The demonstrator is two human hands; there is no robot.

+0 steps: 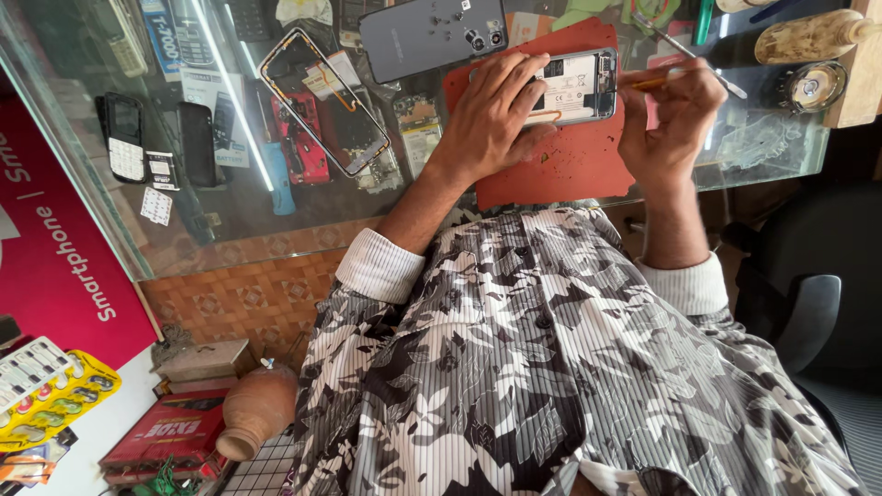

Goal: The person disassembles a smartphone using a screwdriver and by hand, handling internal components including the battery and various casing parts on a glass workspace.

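Note:
An opened smartphone with its back removed lies on a red work mat on the glass counter. My left hand presses down on the phone's left part, fingers spread over it. My right hand is closed on a thin orange-handled tool, its tip pointing at the phone's right edge. The grey back cover lies beyond the left hand, and a phone frame rests to its left.
Under the glass counter are several phones and parts. Tweezers, a wooden bottle-shaped object and a round metal piece lie at the right. A clay pot and red box sit below left.

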